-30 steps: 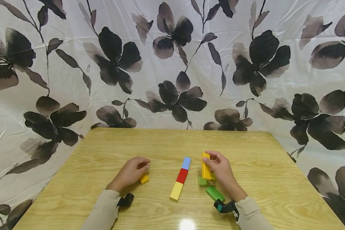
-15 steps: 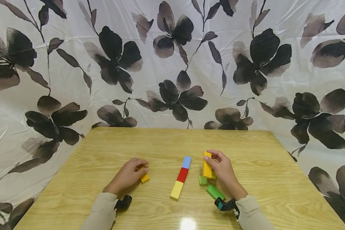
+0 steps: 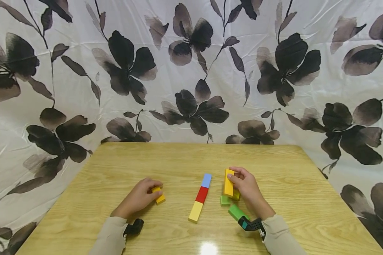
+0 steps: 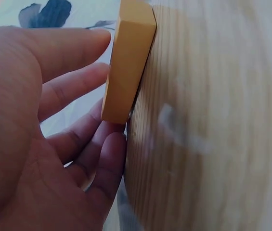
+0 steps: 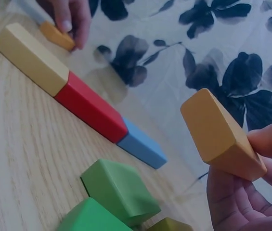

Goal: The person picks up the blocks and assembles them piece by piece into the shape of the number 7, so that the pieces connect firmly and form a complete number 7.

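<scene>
An orange rectangular block (image 3: pixel 228 182) is pinched between the thumb and fingers of my right hand (image 3: pixel 247 187), raised above the green blocks. A second orange block (image 4: pixel 128 62) lies on the table at the left. Around it are the loosely bent fingers of my left hand (image 3: pixel 142 197), the thumb over its upper face and other fingers by its far end; whether they press on it is hard to see. Between the hands, a pale yellow block (image 3: pixel 195 211), a red block (image 3: pixel 202 194) and a blue block (image 3: pixel 206 180) lie end to end in one row.
Below my right hand lie a small green block (image 3: pixel 225 200), a longer green block (image 3: pixel 237 212) and an olive-yellow block (image 3: pixel 236 194), partly hidden. The wooden table (image 3: pixel 166 156) ends at a floral cloth (image 3: pixel 191 71) behind.
My left hand has drawn slightly left and toward me, so more of the orange block on the table shows. My right hand stays nearly still with its block.
</scene>
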Tool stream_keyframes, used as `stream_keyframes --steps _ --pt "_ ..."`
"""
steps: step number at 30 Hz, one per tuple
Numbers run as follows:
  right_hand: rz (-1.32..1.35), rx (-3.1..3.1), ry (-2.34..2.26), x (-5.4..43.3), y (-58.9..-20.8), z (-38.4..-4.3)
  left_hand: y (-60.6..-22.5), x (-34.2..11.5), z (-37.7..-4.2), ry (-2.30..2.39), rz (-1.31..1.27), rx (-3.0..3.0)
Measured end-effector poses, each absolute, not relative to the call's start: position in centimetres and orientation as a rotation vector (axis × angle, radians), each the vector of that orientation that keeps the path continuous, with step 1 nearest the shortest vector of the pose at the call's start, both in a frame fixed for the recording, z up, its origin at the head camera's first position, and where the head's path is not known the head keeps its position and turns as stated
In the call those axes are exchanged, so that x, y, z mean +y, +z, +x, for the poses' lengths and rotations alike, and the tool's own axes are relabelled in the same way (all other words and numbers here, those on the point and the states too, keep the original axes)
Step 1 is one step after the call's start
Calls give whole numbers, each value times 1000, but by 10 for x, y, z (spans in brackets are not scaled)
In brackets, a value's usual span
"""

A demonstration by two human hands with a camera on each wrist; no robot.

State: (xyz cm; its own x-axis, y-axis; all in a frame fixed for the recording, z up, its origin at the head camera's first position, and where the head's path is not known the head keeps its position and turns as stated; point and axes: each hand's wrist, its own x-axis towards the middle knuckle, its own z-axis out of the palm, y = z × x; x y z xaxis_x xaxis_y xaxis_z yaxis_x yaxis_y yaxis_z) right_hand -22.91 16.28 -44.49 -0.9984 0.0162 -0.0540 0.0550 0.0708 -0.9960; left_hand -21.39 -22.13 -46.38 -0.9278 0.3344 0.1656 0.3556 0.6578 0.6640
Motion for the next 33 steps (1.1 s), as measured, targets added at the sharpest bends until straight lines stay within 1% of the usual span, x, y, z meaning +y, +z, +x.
stream_keyframes --steps 13,26,33 --pt "141 2169 -2182 164 -439 -235 -462 -225 -209 -1205 -571 -2868" --pt "96 2134 -2204 165 -433 -245 -461 -224 -213 -1227 -548 -2861" --pt "45 2182 -2183 160 -437 -250 -463 -228 -210 -1238 -558 -2865"
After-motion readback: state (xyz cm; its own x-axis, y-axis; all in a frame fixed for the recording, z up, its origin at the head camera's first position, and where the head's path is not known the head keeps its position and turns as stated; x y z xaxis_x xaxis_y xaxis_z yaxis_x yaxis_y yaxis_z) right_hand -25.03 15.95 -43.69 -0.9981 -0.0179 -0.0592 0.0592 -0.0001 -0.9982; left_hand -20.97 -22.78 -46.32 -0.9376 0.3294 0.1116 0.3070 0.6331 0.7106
